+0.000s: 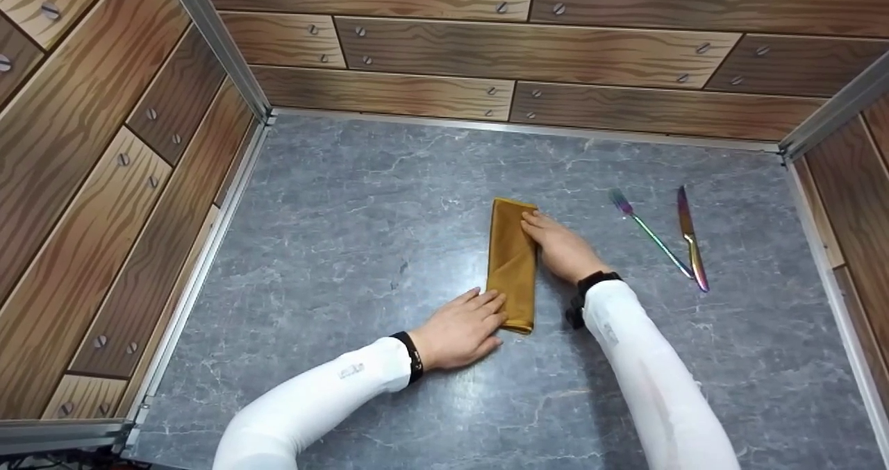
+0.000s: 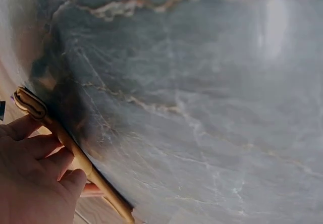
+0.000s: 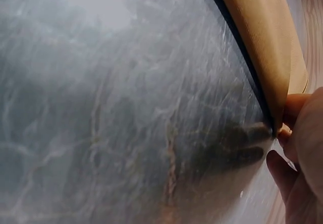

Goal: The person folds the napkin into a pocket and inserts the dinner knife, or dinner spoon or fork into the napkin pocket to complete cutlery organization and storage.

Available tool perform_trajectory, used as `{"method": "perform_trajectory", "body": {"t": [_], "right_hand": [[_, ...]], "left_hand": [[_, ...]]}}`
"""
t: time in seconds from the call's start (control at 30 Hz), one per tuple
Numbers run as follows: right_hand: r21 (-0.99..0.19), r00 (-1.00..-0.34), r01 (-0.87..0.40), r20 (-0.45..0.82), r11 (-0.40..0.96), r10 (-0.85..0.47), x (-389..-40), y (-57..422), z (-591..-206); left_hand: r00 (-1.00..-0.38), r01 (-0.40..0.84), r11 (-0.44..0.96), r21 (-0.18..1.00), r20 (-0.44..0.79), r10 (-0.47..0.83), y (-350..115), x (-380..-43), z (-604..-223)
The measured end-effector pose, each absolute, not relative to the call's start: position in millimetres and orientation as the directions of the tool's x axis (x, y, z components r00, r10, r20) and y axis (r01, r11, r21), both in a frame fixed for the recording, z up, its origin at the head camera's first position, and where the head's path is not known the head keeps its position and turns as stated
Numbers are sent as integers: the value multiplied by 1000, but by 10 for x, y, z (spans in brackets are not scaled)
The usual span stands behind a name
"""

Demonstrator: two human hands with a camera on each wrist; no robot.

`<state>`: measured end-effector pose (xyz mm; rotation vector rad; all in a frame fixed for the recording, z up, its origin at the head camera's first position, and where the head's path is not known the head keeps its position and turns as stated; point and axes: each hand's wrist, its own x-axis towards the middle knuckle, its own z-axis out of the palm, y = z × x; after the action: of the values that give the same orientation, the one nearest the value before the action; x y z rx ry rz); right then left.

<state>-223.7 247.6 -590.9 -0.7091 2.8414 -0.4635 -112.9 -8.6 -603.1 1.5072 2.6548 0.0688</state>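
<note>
A folded mustard-brown cloth napkin [image 1: 512,262] lies on the grey marbled table as a long, narrow strip with layered edges. My left hand [image 1: 462,330] rests on its near left end, fingers extended over the cloth; the left wrist view shows those fingertips along the napkin's rolled edge [image 2: 75,151]. At the far right side of the strip, my right hand [image 1: 564,246] touches the long edge with its fingertips. In the right wrist view the fingers [image 3: 298,103] meet a corner of the napkin [image 3: 257,37], with another digit lower beside it.
To the right lie an iridescent fork [image 1: 656,237] and an iridescent knife [image 1: 691,237], their handle ends close together. Wood-patterned panels [image 1: 444,46] wall the table [image 1: 347,199] at the back and both sides, with metal rails along the edges.
</note>
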Motion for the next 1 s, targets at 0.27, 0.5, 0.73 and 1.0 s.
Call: {"method": "perform_trajectory", "body": {"t": [0.27, 0.5, 0.73, 1.0], "right_hand": [[-335, -878, -415, -97, 846, -469, -2220, 2472, -5931], [-356, -891, -397, -72, 846, -448, -2204, 2491, -5953], [-379, -895, -381, -77, 843, -439, -2112, 2532, -5950], [-415, -944, -331, 144, 847, -298, -1945, 3081, -6017]], "left_hand": [[-521, 851, 522, 59, -35, 853, -31, -1123, -5975], [-529, 846, 528, 70, -6, 849, 42, -1163, -5930], [-540, 840, 538, 68, -2, 842, 97, -1192, -5906], [-553, 831, 553, 66, -15, 833, 111, -1213, -5867]]}}
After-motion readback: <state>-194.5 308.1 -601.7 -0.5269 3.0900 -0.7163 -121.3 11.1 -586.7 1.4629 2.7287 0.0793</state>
